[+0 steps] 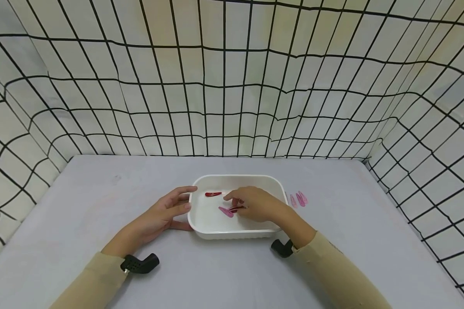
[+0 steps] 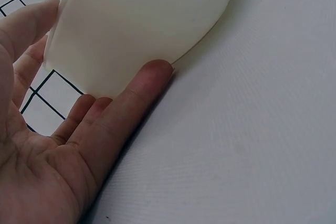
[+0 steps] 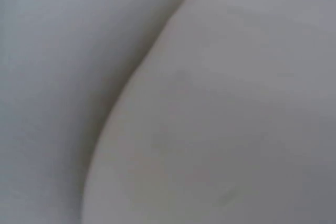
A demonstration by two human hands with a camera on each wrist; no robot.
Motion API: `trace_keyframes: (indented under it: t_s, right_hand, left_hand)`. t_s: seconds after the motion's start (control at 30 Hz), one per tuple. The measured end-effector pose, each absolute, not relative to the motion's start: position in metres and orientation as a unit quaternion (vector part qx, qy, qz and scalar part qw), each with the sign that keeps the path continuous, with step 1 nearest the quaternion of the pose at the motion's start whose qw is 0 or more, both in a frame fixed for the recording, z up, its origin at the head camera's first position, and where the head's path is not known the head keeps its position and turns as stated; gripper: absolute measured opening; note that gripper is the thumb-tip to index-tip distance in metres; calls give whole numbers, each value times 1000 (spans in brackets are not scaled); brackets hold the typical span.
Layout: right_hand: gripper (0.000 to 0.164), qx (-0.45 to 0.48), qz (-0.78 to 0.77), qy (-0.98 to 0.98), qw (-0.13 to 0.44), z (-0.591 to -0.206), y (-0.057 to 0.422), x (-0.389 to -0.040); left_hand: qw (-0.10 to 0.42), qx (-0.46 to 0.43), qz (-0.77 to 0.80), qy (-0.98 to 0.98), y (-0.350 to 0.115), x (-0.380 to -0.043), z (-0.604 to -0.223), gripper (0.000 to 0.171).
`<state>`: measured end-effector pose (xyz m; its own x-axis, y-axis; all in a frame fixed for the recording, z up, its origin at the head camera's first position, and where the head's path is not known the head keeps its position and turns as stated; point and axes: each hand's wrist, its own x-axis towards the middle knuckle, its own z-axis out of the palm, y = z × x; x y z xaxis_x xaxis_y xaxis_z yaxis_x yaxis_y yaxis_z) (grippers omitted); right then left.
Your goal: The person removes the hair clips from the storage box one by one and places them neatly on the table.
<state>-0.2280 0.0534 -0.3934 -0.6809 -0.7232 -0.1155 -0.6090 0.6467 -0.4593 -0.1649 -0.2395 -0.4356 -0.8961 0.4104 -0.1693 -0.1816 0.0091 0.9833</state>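
A white rectangular tray (image 1: 216,235) rests on the table. My left hand (image 1: 160,214) touches its left end with fairly straight, spread fingers; in the left wrist view one digit (image 2: 149,80) lies against the tray's outer wall (image 2: 142,19) near the tabletop. Inside the tray, my right hand (image 1: 257,205) reaches down with bent fingers at a pink hair clip (image 1: 226,212) and a dark red hair clip (image 1: 236,208). Whether it pinches the dark red one is hidden. Another red hair clip (image 1: 213,194) lies apart near the far left.
Several pink hair clips (image 1: 301,198) lie on the white tabletop (image 1: 352,240) just right of the tray. Black wire mesh (image 1: 224,86) rises behind and on both sides. The right wrist view is blurred, showing just a pale curved surface (image 3: 220,119).
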Motion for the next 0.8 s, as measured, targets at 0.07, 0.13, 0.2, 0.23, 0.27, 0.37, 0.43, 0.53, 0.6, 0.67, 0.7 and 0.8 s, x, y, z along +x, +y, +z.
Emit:
trace_keyframes:
  t_s: [0.07, 0.13, 0.2, 0.23, 0.27, 0.37, 0.43, 0.53, 0.6, 0.67, 0.7, 0.8]
  right_hand:
    - [39, -363, -195, 900, 141, -394, 53, -227]
    - [36, -354, -192, 906, 133, -395, 53, -227]
    - [31, -350, -183, 910, 125, -396, 51, -228]
    - [28, -349, -178, 912, 122, -397, 51, -228]
    - [25, -348, -171, 914, 118, -398, 50, -228]
    - [13, -345, -151, 920, 111, -401, 50, -228]
    - [7, -338, -147, 923, 112, -402, 50, -228]
    - [10, -332, -151, 924, 117, -404, 52, -229]
    - [11, -329, -158, 923, 124, -404, 53, -230]
    - [11, -327, -164, 921, 131, -404, 54, -230]
    - [11, -327, -167, 920, 134, -404, 54, -230]
    - [12, -325, -182, 917, 142, -403, 55, -230]
  left_hand:
    - [212, 88, 698, 678, -240, -165, -435, 58]
    - [213, 84, 700, 677, -240, -164, -434, 57]
    - [214, 84, 702, 674, -240, -164, -434, 57]
    - [214, 85, 703, 673, -240, -164, -433, 57]
    - [214, 83, 704, 672, -240, -164, -433, 56]
    - [214, 82, 705, 671, -239, -163, -432, 56]
    - [214, 83, 704, 672, -239, -163, -432, 56]
    - [215, 82, 703, 673, -238, -164, -433, 57]
    - [214, 83, 701, 675, -238, -164, -434, 57]
    - [214, 82, 700, 677, -238, -164, -434, 56]
    - [213, 83, 700, 677, -238, -164, -434, 56]
    - [212, 83, 701, 676, -239, -164, -434, 55]
